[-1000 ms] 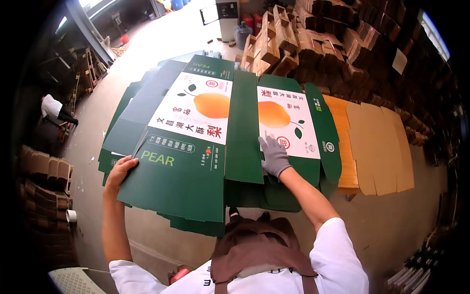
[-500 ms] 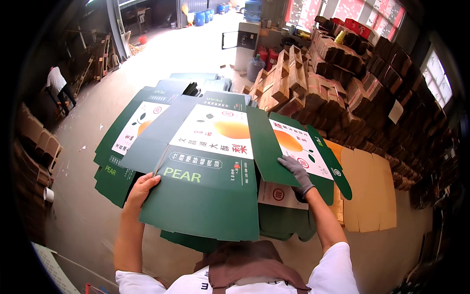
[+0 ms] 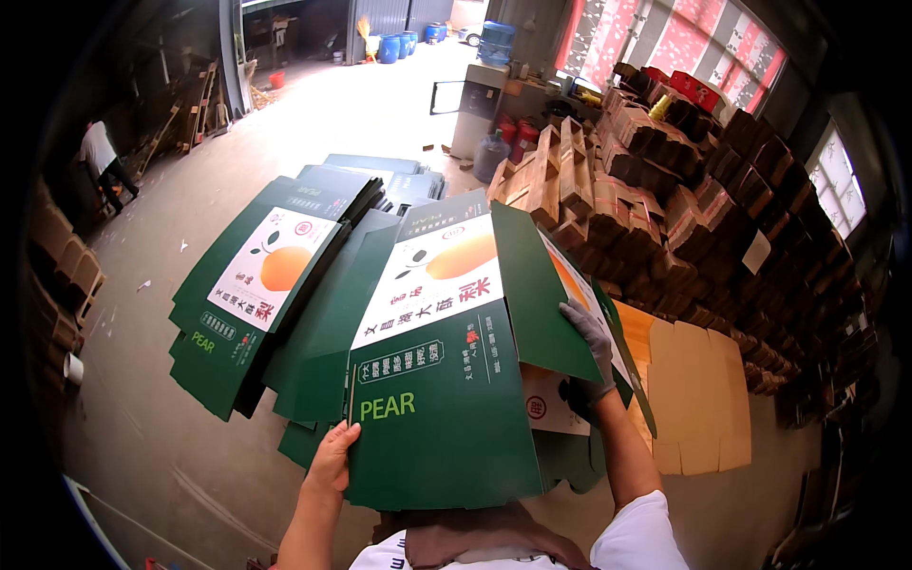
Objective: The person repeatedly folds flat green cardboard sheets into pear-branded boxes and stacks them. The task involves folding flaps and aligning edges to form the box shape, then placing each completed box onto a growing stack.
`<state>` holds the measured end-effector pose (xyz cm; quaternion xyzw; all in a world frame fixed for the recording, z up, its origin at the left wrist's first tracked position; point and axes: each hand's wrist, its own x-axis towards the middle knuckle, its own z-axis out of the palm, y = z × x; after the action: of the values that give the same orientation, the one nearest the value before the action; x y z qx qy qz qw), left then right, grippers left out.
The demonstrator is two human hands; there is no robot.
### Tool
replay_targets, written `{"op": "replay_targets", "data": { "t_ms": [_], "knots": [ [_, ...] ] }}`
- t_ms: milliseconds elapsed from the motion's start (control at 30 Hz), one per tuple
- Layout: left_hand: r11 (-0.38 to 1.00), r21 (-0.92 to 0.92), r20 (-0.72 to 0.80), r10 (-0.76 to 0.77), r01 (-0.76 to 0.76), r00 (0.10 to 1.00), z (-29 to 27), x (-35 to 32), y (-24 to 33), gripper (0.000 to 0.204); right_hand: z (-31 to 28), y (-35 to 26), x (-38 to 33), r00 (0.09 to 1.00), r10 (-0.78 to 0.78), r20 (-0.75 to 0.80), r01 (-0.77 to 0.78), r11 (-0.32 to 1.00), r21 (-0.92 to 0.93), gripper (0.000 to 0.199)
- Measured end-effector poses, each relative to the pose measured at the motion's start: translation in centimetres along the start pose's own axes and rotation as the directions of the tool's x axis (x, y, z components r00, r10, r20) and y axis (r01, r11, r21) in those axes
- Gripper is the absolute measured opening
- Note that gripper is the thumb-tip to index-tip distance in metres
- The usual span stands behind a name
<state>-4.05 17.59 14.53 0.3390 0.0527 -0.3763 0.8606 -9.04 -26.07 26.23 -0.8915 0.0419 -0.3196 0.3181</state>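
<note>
I hold a flat green carton blank (image 3: 442, 380) with a white panel showing an orange fruit, lifted off the pile and folding along its creases. My bare left hand (image 3: 332, 459) grips its lower left edge. My right hand (image 3: 591, 344), in a grey glove, holds the right flap where it bends down. Under and left of it lies a stack of the same green carton blanks (image 3: 256, 294) on the floor.
Plain brown cardboard sheets (image 3: 698, 394) lie on the floor to the right. Tall stacks of brown folded cartons (image 3: 684, 190) fill the right side. Another person (image 3: 103, 161) stands far left. Water jugs (image 3: 492, 152) and a white cabinet (image 3: 475, 104) stand at the back.
The top carton blank has been raised from the stack toward me and its right panel has folded downward. Both hands rose with it, and my view has tilted up.
</note>
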Motion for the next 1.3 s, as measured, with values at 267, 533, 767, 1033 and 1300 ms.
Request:
{"op": "replay_targets", "data": {
  "t_ms": [267, 533, 767, 1033, 1300],
  "knots": [
    [0.995, -0.025, -0.017, -0.094, 0.094, 0.995, -1.3, 0.8, -4.0, 0.036, 2.4, -1.5, -1.6, 1.000, -0.007, -0.015, 0.008, 1.000, 0.024, 0.046],
    [0.991, -0.108, 0.045, -0.081, 0.085, 0.996, -1.3, 1.2, -5.0, 0.037, 4.5, -3.5, -0.7, 1.000, -0.008, -0.016, 0.010, 0.995, 0.095, 0.047],
    [0.975, -0.198, 0.108, -0.083, 0.104, 0.991, -2.9, 2.8, -7.1, 0.036, 7.5, -3.8, -1.6, 0.998, -0.030, -0.055, 0.033, 0.997, 0.066, 0.041],
    [0.965, -0.236, 0.099, -0.097, 0.118, 0.990, -3.8, 3.1, -7.7, 0.035, 9.1, -3.3, -2.5, 0.998, -0.036, -0.053, 0.037, 0.999, 0.030, 0.041],
    [0.965, -0.224, 0.089, -0.123, 0.140, 0.988, -4.0, 3.1, -7.1, 0.038, 9.5, -3.9, -2.2, 0.996, -0.056, -0.069, 0.055, 0.998, -0.014, 0.038]
  ]
}}
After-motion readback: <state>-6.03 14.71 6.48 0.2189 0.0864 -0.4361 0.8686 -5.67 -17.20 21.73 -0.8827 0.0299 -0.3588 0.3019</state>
